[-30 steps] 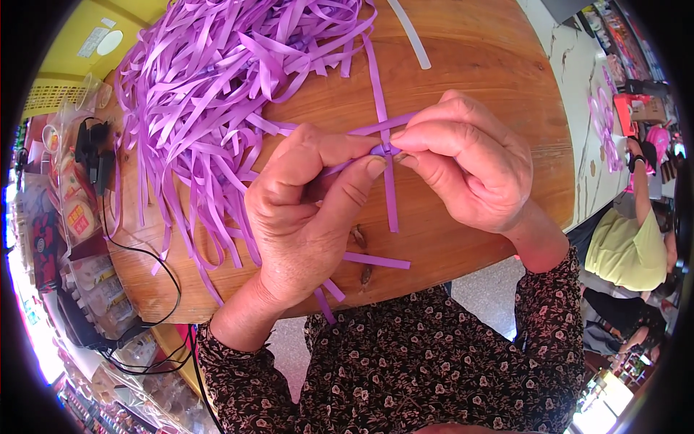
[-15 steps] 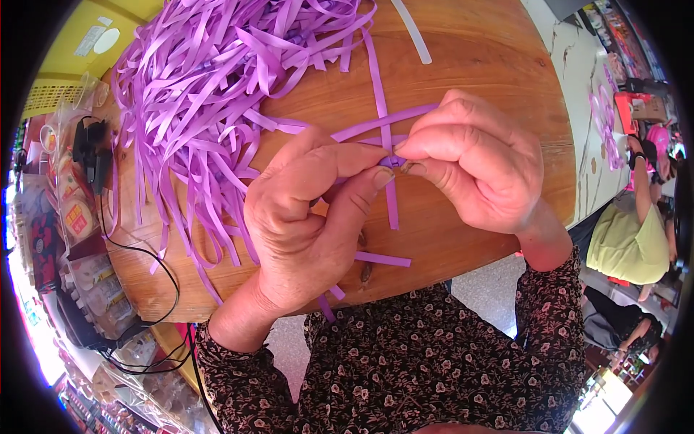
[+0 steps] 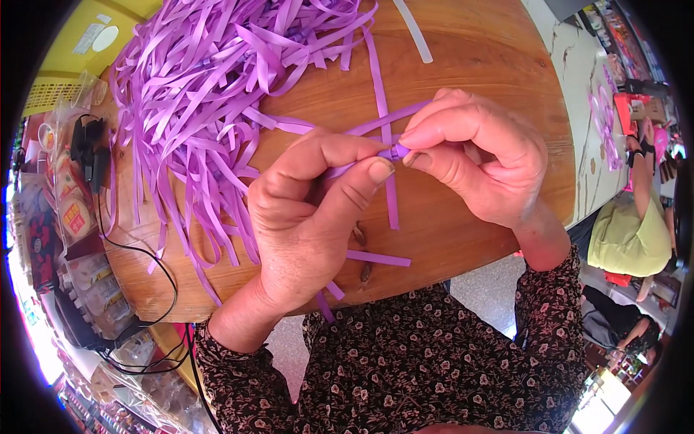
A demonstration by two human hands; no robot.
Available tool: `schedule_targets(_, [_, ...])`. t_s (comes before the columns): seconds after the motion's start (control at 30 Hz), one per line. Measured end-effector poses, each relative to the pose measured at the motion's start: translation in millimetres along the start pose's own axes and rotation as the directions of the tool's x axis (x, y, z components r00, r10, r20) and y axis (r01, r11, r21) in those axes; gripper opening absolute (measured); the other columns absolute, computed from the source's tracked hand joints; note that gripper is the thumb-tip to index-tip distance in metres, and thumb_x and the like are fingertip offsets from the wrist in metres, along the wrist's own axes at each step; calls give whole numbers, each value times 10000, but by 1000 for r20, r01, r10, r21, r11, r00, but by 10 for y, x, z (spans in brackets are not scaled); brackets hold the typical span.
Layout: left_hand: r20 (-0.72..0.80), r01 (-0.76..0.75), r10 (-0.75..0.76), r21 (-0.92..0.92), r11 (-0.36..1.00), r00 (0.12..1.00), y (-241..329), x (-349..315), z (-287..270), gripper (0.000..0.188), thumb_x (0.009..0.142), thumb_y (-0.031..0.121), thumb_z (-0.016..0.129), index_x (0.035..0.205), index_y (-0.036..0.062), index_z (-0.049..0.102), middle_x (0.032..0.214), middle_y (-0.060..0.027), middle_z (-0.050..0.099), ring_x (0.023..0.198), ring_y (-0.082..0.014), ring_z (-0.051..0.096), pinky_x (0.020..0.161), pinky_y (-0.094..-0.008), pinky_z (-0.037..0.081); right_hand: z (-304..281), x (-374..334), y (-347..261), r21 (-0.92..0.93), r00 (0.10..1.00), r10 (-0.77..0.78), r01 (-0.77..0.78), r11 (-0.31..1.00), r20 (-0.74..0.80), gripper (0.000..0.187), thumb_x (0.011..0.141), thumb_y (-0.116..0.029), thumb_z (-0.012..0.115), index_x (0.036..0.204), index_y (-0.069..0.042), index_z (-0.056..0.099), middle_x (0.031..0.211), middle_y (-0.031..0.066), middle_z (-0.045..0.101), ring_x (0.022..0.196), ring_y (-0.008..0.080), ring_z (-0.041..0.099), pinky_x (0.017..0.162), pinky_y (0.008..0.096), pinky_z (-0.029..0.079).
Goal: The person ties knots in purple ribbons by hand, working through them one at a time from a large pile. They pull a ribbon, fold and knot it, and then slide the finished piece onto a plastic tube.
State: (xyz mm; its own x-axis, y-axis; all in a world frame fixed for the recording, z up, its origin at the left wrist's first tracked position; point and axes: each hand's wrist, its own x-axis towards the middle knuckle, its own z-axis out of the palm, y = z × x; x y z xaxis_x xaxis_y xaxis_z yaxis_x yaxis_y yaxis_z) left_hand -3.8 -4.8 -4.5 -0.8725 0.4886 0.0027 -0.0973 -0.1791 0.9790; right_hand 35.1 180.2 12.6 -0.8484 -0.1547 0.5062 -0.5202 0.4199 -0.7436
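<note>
Above the wooden table, my left hand (image 3: 307,210) and my right hand (image 3: 488,163) meet fingertip to fingertip. Each pinches a purple ribbon (image 3: 390,117) between thumb and forefinger. A small purple band or fastener (image 3: 395,152) shows in the narrow gap between the fingertips; its exact kind is too small to tell. Parts of the ribbon are hidden behind my fingers. Beneath the hands, another purple ribbon strip (image 3: 392,202) lies lengthwise on the wood. To the upper left of my left hand spreads a large tangled heap of purple ribbons (image 3: 210,87).
The wooden table (image 3: 491,79) carries a translucent white strip (image 3: 415,32) at its far side. A yellow crate (image 3: 54,58) stands far left, near a black device (image 3: 88,155) with a cable. White marbled surface (image 3: 560,72) adjoins the right. A person in a yellow-green top (image 3: 629,235) is beyond.
My fingertips have drawn slightly apart, and more of the small purple piece shows between them. My left thumb has turned, showing its nail. The ribbon heap stays as it was.
</note>
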Motion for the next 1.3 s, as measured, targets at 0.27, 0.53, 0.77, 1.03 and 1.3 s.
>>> schedule_targets(0.27, [18,-52,53,-50,997,998,-55,-8,-17,79,830,-24,656,902,8,646,786,35,552,678,-11,452,595,-153,367,-2,-4,7,27,1000,-8,7,1000,11,168,743,66,693,889,39,613,821,125,633,702,176,594,636,291,463])
schedule_targets(0.53, [-12,-33,32,-187,982,999,-63,-31,27,85,836,-22,649,916,9,644,825,20,576,719,-25,481,645,-167,394,-16,-1,-7,104,999,49,-51,993,23,170,755,52,690,903,24,611,847,122,624,689,153,553,608,270,433])
schedule_targets(0.77, [-10,-25,23,-196,980,1000,-69,-22,16,84,841,-17,645,920,14,646,835,20,594,745,-25,501,660,-163,404,17,-7,20,113,1000,28,-28,993,1,166,761,39,692,904,20,611,855,120,622,687,150,548,604,265,424])
schedule_targets(1.03, [-2,-114,114,-62,992,993,-108,12,-22,90,818,-40,658,891,12,644,815,2,603,677,-41,470,612,-175,384,-1,1,-1,-29,999,-36,37,999,19,158,763,21,695,900,24,616,810,119,631,698,182,592,626,296,446])
schedule_targets(1.3, [122,-501,490,330,800,863,-27,48,-33,164,713,-90,699,825,12,636,739,-48,637,545,-113,428,477,-234,350,-16,4,-35,-12,998,-48,49,999,39,162,753,11,703,888,29,616,810,120,632,693,192,598,613,299,451])
